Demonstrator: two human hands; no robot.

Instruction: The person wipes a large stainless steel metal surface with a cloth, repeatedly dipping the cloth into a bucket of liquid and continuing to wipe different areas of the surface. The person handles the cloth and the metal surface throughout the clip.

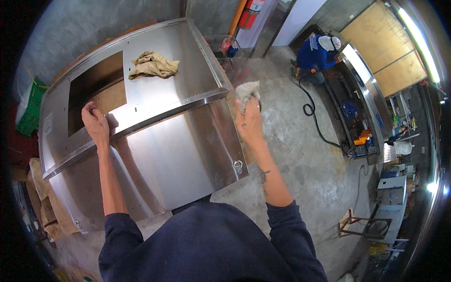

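A large stainless steel cabinet [174,145] fills the left and middle, with a dark rectangular opening [110,89] in its upper panel. At the near edge of that opening is my left hand [96,123], its fingers curled; their undersides are hidden. My right hand [250,124] is closed around a pale grey rag [247,93], just beyond the cabinet's right side. A second rag [153,65], tan and crumpled, lies on the upper panel to the right of the opening. Small metal latches sit near the cabinet's lower corners, one of them a round latch [238,166] at the right.
A co-worker [315,54] in blue crouches at a long metal unit [364,89] at the far right. A black hose [310,109] curls over the concrete floor. Behind the cabinet hangs a red fire extinguisher [249,16]. A green crate [32,108] stands left; a small frame [361,224] lower right.
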